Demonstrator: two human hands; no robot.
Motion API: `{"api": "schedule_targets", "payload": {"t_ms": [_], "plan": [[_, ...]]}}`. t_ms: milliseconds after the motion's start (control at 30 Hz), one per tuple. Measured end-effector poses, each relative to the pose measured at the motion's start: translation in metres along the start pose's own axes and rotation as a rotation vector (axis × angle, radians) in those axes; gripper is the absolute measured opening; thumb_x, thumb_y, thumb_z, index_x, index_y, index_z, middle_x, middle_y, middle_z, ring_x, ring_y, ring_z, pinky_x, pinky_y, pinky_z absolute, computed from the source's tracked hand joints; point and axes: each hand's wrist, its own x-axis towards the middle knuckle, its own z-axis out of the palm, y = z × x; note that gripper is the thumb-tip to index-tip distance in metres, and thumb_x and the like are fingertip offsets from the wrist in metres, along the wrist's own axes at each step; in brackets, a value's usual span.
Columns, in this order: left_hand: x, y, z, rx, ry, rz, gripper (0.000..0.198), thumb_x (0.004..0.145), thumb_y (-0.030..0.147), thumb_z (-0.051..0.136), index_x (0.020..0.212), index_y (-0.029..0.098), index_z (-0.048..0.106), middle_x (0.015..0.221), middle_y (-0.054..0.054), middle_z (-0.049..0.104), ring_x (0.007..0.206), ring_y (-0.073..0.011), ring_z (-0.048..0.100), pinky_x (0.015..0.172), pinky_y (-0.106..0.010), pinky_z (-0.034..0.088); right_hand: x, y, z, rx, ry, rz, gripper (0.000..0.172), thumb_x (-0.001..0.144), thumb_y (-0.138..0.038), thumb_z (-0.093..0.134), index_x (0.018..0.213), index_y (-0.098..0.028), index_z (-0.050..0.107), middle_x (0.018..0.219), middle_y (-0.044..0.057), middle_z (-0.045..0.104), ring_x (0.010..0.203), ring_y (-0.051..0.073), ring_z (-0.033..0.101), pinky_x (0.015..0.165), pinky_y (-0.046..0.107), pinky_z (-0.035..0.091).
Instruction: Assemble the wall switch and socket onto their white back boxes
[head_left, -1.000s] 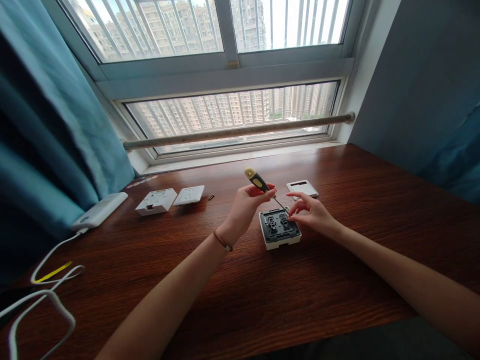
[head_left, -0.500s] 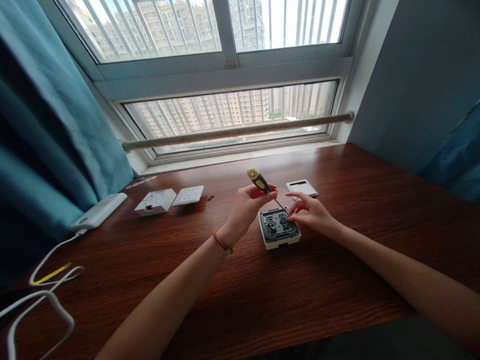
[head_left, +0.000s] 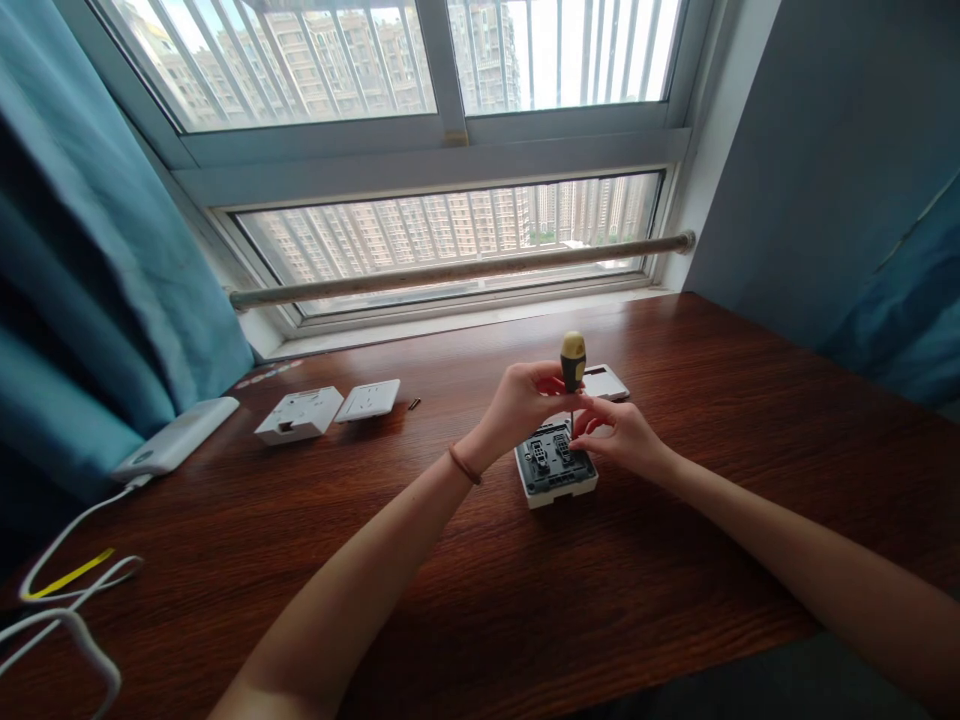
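Note:
My left hand (head_left: 526, 402) grips a screwdriver (head_left: 573, 362) with a yellow and black handle. It stands nearly upright, its shaft pointing down at the right side of a wall switch (head_left: 551, 474). That switch has a black inner frame with two rocker mounts, on a white box lying on the table. Close by the shaft, my right hand (head_left: 622, 438) has its thumb and index finger pinched low at the switch's right edge. Whatever lies between those fingertips is too small to make out. Behind the hands lies a white cover plate (head_left: 609, 382), partly hidden.
To the left on the wooden table (head_left: 435, 590) are a white box (head_left: 300, 414), a white socket panel (head_left: 369, 399) and small screws (head_left: 414, 404). Further left lie a white power bank (head_left: 176, 438) with its cable and a yellow strip (head_left: 73, 574). A window is behind.
The screwdriver has swung from leaning left to nearly upright, and my left hand has moved right with it. My right hand stays pinched by the switch. The view has shifted slightly.

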Motion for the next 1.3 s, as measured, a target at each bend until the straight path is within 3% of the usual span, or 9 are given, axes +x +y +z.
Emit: {"api": "schedule_targets", "payload": {"t_ms": [67, 200, 267, 433, 633, 933, 1067, 1300], "plan": [[-0.003, -0.003, 0.001, -0.014, 0.024, -0.009, 0.019, 0.066, 0.029, 0.071, 0.075, 0.013, 0.067, 0.071, -0.003, 0.067, 0.064, -0.0136, 0.062, 0.060, -0.024, 0.049, 0.001, 0.000, -0.004, 0.020, -0.044, 0.023, 0.034, 0.064, -0.032, 0.074, 0.094, -0.019, 0.063, 0.077, 0.001, 0.065, 0.072, 0.017, 0.061, 0.071, 0.033, 0.050], [-0.010, -0.009, 0.000, -0.076, 0.078, -0.031, 0.019, 0.065, 0.028, 0.072, 0.075, 0.013, 0.067, 0.072, -0.003, 0.067, 0.065, -0.0134, 0.062, 0.061, -0.023, 0.050, 0.004, 0.007, -0.012, 0.152, -0.229, 0.092, 0.072, 0.055, -0.030, 0.081, 0.120, -0.022, 0.051, 0.108, 0.006, 0.059, 0.093, 0.021, 0.058, 0.083, 0.037, 0.047], [-0.012, -0.010, -0.001, -0.111, 0.095, -0.047, 0.018, 0.065, 0.027, 0.073, 0.074, 0.013, 0.066, 0.073, -0.003, 0.067, 0.065, -0.0132, 0.062, 0.061, -0.023, 0.050, 0.005, 0.012, -0.015, 0.203, -0.330, 0.117, 0.079, 0.053, -0.029, 0.082, 0.124, -0.024, 0.047, 0.120, 0.007, 0.052, 0.101, 0.023, 0.055, 0.089, 0.039, 0.045], [-0.012, -0.015, 0.002, -0.133, 0.139, -0.034, 0.020, 0.064, 0.028, 0.074, 0.074, 0.014, 0.065, 0.072, -0.002, 0.066, 0.065, -0.0127, 0.061, 0.061, -0.023, 0.050, 0.006, 0.016, -0.016, 0.224, -0.409, 0.122, 0.072, 0.054, -0.028, 0.081, 0.119, -0.026, 0.052, 0.127, 0.007, 0.043, 0.114, 0.025, 0.045, 0.092, 0.038, 0.044], [-0.015, -0.019, 0.006, -0.108, 0.211, 0.005, 0.022, 0.064, 0.030, 0.073, 0.071, 0.014, 0.059, 0.070, 0.000, 0.060, 0.064, -0.0104, 0.056, 0.060, -0.022, 0.046, 0.006, 0.015, -0.017, 0.216, -0.444, 0.127, 0.069, 0.056, -0.028, 0.081, 0.119, -0.026, 0.052, 0.130, 0.006, 0.039, 0.111, 0.023, 0.046, 0.089, 0.036, 0.047], [-0.019, -0.019, 0.015, 0.088, 0.370, 0.016, 0.035, 0.059, 0.036, 0.076, 0.064, 0.016, 0.048, 0.059, 0.006, 0.046, 0.054, -0.0069, 0.040, 0.050, -0.019, 0.035, 0.007, 0.021, -0.016, 0.188, -0.425, 0.083, 0.066, 0.056, -0.030, 0.081, 0.116, -0.026, 0.054, 0.124, 0.005, 0.039, 0.112, 0.023, 0.044, 0.090, 0.036, 0.047], [-0.020, -0.020, 0.017, 0.216, 0.443, 0.014, 0.034, 0.063, 0.039, 0.073, 0.066, 0.017, 0.048, 0.060, 0.005, 0.047, 0.054, -0.0076, 0.040, 0.050, -0.020, 0.035, 0.008, 0.022, -0.017, 0.169, -0.435, 0.088, 0.065, 0.056, -0.032, 0.080, 0.116, -0.026, 0.054, 0.122, 0.004, 0.040, 0.107, 0.022, 0.047, 0.090, 0.037, 0.047], [-0.019, -0.013, 0.010, 0.198, 0.281, 0.060, 0.022, 0.069, 0.036, 0.069, 0.077, 0.016, 0.062, 0.075, -0.002, 0.061, 0.066, -0.0122, 0.055, 0.062, -0.023, 0.046, 0.008, 0.022, -0.017, 0.126, -0.443, 0.107, 0.070, 0.056, -0.034, 0.079, 0.119, -0.028, 0.051, 0.125, 0.005, 0.039, 0.100, 0.020, 0.050, 0.094, 0.041, 0.043]]}}
